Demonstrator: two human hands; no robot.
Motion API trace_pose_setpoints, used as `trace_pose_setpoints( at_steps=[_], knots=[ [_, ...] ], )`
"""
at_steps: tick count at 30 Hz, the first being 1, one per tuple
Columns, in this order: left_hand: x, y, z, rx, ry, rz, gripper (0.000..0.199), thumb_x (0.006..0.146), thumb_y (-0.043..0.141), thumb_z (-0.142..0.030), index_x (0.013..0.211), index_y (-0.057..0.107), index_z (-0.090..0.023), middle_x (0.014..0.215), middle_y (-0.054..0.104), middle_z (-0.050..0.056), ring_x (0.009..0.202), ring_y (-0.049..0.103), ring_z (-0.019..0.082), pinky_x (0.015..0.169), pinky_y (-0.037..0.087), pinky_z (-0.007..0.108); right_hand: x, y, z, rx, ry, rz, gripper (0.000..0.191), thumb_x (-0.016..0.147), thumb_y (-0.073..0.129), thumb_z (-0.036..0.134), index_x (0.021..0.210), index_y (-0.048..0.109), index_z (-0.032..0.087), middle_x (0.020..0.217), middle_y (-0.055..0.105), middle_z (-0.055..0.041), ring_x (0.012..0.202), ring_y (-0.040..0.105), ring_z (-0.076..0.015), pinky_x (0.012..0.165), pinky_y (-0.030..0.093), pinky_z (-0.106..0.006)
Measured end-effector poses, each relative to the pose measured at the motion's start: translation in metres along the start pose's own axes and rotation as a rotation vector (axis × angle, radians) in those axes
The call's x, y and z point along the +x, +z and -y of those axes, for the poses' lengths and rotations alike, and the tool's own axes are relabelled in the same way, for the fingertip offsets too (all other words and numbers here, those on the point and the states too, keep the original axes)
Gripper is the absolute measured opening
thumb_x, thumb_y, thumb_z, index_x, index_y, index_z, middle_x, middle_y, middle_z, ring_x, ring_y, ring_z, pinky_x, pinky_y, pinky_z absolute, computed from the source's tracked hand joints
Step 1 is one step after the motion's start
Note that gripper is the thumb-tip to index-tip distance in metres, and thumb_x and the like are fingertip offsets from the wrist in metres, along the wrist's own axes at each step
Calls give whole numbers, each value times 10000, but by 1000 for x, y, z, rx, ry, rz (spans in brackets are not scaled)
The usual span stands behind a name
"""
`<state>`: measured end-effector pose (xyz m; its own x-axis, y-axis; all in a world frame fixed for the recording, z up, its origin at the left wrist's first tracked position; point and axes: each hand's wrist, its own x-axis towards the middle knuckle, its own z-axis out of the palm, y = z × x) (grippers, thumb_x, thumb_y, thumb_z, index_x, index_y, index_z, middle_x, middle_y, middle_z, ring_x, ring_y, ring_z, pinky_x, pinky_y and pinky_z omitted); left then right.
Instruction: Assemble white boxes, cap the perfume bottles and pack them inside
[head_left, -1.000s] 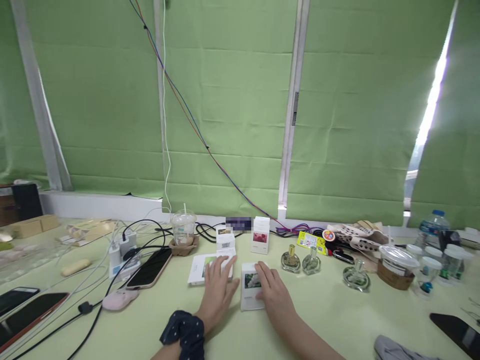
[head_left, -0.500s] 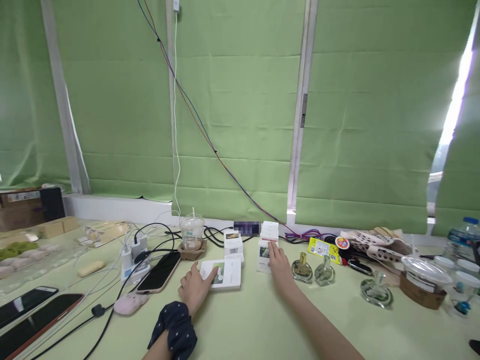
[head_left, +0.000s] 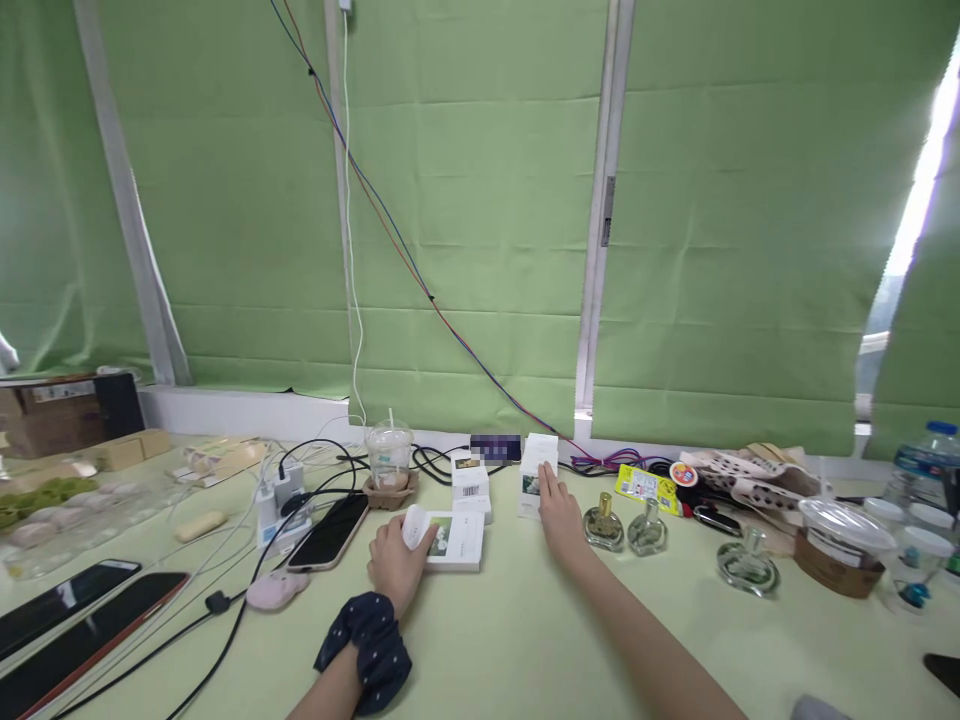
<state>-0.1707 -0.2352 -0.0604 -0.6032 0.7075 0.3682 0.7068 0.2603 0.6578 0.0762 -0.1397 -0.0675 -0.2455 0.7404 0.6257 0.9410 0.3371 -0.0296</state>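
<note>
My left hand (head_left: 397,565), with a dark dotted scrunchie (head_left: 367,650) round its wrist, grips the left end of a flat white box (head_left: 465,542). Its thumb lies on the box's top, and a rounded white flap (head_left: 415,526) stands up between thumb and fingers. The box carries a green picture and lies on the table. My right hand (head_left: 556,510) rests with stretched fingers on another white box (head_left: 530,500), which lies with one end away from me. Between the two hands, farther back, sit small white boxes (head_left: 471,490), one with a barcode.
Glass perfume bottles (head_left: 604,524) stand right of my right arm. A plastic cup (head_left: 390,455) in a cardboard holder, a phone (head_left: 330,532) and tangled cables lie left. A lidded bowl (head_left: 844,545) and a water bottle (head_left: 930,470) are at far right.
A rounded white flap now stands up at the left end of the left box, by my left hand. My right hand stays on its box. The whole view has shifted slightly.
</note>
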Motion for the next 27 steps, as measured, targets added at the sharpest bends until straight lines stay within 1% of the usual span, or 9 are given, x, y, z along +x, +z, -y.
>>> trace_pose_setpoints(
  at_steps=[2, 4, 8, 11, 14, 17, 20, 23, 27],
  knots=[
    [-2, -1, -1, -79, 61, -27, 409, 764, 518, -414, 1040, 611, -127, 1062, 651, 189, 1072, 560, 391, 861, 447, 502, -9, -6, 3, -7, -2, -11, 754, 751, 311, -97, 1453, 332, 179, 1511, 357, -119, 991, 604, -296, 696, 553, -412],
    [-6, -3, -3, -187, 131, -26, 349, 772, 508, -405, 983, 618, -150, 978, 681, 143, 1012, 601, 341, 860, 468, 447, -24, -12, 5, 9, -31, -27, 747, 759, 328, -83, 1452, 328, 193, 1511, 357, -114, 995, 603, -295, 712, 554, -425],
    [-17, -5, -15, -408, 253, 26, 366, 794, 521, -517, 896, 611, -177, 880, 693, 77, 832, 656, 252, 727, 523, 330, -64, -25, -1, 153, -172, 2, 575, 782, 440, 1, 1333, 481, 162, 1425, 476, -145, 1070, 592, -306, 824, 541, -446],
    [-27, -7, -29, -516, 325, 85, 355, 772, 588, -539, 775, 602, -184, 724, 661, 31, 692, 641, 211, 610, 513, 282, -92, -36, -23, 293, -337, 8, 431, 819, 437, 36, 1209, 556, 177, 1261, 608, -134, 1086, 598, -270, 871, 532, -414],
    [-37, -9, -42, -582, 384, 114, 325, 749, 647, -513, 752, 614, -190, 755, 651, 29, 719, 629, 202, 614, 506, 268, -109, -43, -54, 375, -422, -53, 397, 826, 378, 18, 1124, 577, 189, 1119, 665, -110, 1013, 629, -236, 850, 541, -387],
    [-45, -10, -52, -642, 428, 114, 305, 721, 691, -491, 717, 636, -191, 898, 644, 64, 854, 625, 229, 687, 514, 277, -114, -45, -84, 423, -302, -203, 390, 800, 361, 5, 1059, 584, 191, 1053, 677, -104, 988, 639, -224, 839, 544, -368],
    [-50, -10, -57, -700, 428, 154, 295, 720, 694, -479, 710, 664, -186, 981, 626, 88, 944, 609, 254, 718, 526, 290, -108, -48, -106, 443, -52, -397, 322, 813, 373, 47, 991, 591, 203, 981, 681, -88, 932, 651, -224, 782, 550, -363],
    [-56, -12, -60, -721, 410, 228, 295, 764, 645, -479, 790, 681, -187, 988, 634, 90, 931, 616, 252, 652, 541, 278, -99, -55, -123, 444, 129, -534, 255, 832, 388, 111, 978, 582, 187, 932, 661, -102, 849, 642, -232, 655, 541, -345],
    [-60, -13, -61, -725, 416, 263, 274, 795, 620, -452, 862, 672, -192, 958, 662, 81, 879, 632, 237, 631, 545, 277, -94, -71, -144, 418, 238, -636, 252, 829, 388, 146, 982, 587, 161, 1003, 626, -142, 880, 604, -248, 607, 505, -338]
  ],
)
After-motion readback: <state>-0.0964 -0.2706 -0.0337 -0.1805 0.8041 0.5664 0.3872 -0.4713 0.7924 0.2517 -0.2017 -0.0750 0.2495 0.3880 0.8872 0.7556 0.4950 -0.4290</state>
